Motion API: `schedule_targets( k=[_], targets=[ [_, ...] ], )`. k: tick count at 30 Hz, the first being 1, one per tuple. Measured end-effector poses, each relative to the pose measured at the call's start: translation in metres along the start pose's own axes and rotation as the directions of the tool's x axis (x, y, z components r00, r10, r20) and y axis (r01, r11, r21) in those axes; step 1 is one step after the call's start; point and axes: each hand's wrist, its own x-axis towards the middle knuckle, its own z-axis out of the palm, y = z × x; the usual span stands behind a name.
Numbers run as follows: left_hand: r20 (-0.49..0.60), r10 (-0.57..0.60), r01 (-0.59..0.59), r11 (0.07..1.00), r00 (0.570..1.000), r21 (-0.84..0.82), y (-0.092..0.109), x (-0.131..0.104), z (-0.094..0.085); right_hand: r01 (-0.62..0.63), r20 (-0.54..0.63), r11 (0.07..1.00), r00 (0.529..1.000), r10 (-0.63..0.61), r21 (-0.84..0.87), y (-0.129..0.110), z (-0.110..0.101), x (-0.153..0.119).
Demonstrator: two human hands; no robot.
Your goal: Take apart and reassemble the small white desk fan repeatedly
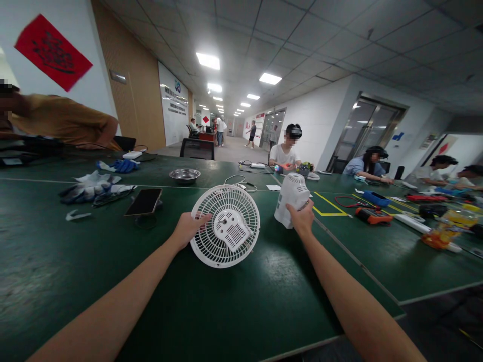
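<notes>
A round white fan grille (226, 193) with a motor mount in its centre is tilted up over the green table. My left hand (188, 229) is closed on its left rim, the thumb lying across the bars. To the right, my right hand (302, 216) is wrapped round a white plastic fan housing (289, 198) with vent slots at its top. The grille and the housing are apart from each other. A thin white cable (236, 180) lies on the table behind the grille.
A metal bowl (184, 175) stands beyond the grille. Left are a phone (143, 202), work gloves (90, 187) and a white hook-like piece (78, 215). Right are an orange multimeter (373, 216), a blue tray (376, 198) and a bottle (447, 229). Several people sit around the table.
</notes>
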Motion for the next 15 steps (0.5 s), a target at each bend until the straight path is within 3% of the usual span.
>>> schedule_targets(
  k=[15],
  targets=[
    [-0.032,0.016,-0.016,1.000,0.999,0.012,-0.007,0.005,-0.001,0.098,-0.053,0.986,0.994,-0.091,0.136,0.002,-0.007,0.017]
  ],
)
